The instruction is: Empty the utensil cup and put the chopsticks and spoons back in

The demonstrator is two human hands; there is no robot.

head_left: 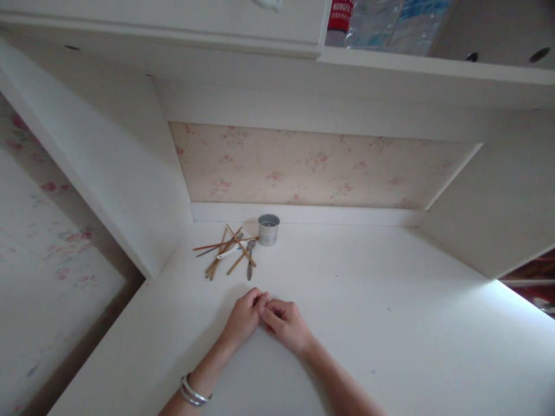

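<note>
My left hand (243, 316) and my right hand (284, 323) rest side by side on the white desk (390, 323), fingers curled in and fingertips touching each other. Nothing shows inside either hand. A silver bracelet (193, 392) is on my left wrist. Beyond the hands lies a loose heap of wooden chopsticks (225, 249) with a metal spoon (250, 260) and a white-handled utensil (229, 253) among them. A small perforated metal cup (269, 229) stands upright just right of the heap, near the back wall.
Floral wallpaper (303, 167) backs the desk alcove. White side panels close it in on the left and right. An overhead shelf (433, 63) holds plastic water bottles (390, 23). The floor drops away at the left of the desk.
</note>
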